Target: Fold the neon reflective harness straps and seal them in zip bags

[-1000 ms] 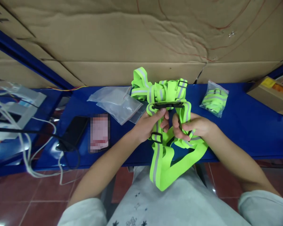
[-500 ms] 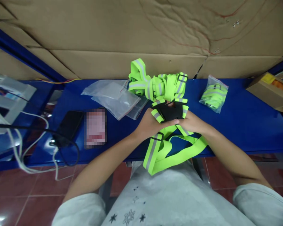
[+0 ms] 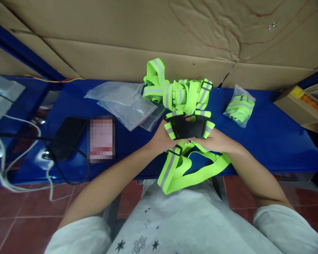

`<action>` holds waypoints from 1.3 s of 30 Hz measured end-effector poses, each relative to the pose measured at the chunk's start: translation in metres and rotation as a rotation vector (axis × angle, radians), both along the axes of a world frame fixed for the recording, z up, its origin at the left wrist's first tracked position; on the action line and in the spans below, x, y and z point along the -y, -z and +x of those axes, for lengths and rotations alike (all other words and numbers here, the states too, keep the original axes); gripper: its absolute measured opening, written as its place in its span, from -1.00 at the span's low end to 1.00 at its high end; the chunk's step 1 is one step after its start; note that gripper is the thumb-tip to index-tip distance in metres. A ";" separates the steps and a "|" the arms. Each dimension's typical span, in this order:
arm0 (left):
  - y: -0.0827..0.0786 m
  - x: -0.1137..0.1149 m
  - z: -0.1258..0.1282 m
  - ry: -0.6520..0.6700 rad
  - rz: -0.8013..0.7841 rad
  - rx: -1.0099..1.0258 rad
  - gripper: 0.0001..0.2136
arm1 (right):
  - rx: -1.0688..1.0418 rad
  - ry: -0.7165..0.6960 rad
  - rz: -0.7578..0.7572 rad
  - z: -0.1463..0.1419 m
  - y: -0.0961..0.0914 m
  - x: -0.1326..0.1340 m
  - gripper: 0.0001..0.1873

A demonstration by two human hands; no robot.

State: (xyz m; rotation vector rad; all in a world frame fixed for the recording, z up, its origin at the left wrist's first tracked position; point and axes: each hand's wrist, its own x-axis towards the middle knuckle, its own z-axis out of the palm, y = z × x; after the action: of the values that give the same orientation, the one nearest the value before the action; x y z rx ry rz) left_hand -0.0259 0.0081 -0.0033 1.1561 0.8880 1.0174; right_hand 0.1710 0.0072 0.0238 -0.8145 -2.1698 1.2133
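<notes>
Tabletop [image 3: 275, 148]: phone [image 3: 68, 137] at left; clear bags [image 3: 128, 113], then strap pile [image 3: 176, 95], along rear edge. Toward front edge: left hand [image 3: 160, 138] and right hand [image 3: 218, 141] gripping opposite sides of black plate [image 3: 188, 127] on green harness [image 3: 167, 175], fingers mostly hidden. Farther right: bagged strap [image 3: 240, 107] near rear edge; box [image 3: 294, 107] toward right rear corner.

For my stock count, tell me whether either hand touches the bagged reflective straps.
No: the left hand and right hand hold the black-plated reflective harness, while the bagged reflective straps lie apart on the table.
</notes>
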 end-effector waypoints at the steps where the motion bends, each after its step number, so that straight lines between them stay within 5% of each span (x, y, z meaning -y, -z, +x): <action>1: -0.003 0.001 0.000 -0.033 -0.059 0.056 -0.55 | -0.020 -0.022 -0.049 -0.002 -0.002 0.001 -0.72; 5: -0.025 -0.003 -0.002 -0.125 -0.355 0.322 -0.60 | 0.039 -0.194 -0.275 -0.002 -0.005 -0.001 -0.66; 9: -0.035 -0.014 -0.004 -0.293 -0.289 0.389 -0.67 | 0.250 -0.283 -0.246 0.017 -0.003 -0.006 -0.51; 12: -0.023 -0.014 -0.001 -0.336 -0.260 0.347 -0.62 | 0.161 -0.078 -0.014 0.030 -0.010 -0.008 -0.27; 14: -0.012 -0.010 0.002 -0.294 -0.236 0.266 -0.59 | 0.004 0.207 0.289 0.030 -0.017 -0.006 -0.07; 16: -0.005 -0.004 0.005 -0.208 -0.171 0.187 -0.56 | -0.005 0.335 0.546 0.025 -0.022 -0.003 0.01; 19: -0.002 0.000 0.005 -0.069 -0.064 0.109 -0.55 | 0.111 0.216 0.622 0.016 -0.025 0.004 -0.20; 24: -0.003 -0.004 0.000 0.052 0.139 -0.011 -0.59 | 0.013 0.186 0.255 0.015 -0.029 0.008 -0.13; 27: 0.000 -0.005 0.000 0.103 0.146 -0.026 -0.64 | 0.057 0.264 0.212 0.015 -0.032 0.010 -0.55; 30: 0.005 -0.002 0.002 0.158 0.061 0.000 -0.62 | 0.040 0.289 0.248 0.011 -0.036 0.013 -0.78; 35: -0.003 -0.001 0.005 0.321 -0.231 0.187 -0.38 | 0.140 0.368 0.271 0.012 -0.048 0.016 -0.74; 39: -0.012 0.001 0.005 0.476 -0.397 0.351 -0.48 | 0.222 0.410 0.458 0.011 -0.061 0.016 -0.74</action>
State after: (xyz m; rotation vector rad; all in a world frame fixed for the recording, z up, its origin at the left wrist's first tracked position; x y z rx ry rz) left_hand -0.0212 0.0074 0.0086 0.7653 0.4701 0.5899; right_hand 0.1823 -0.0084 0.0852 -1.1490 -2.1773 0.4189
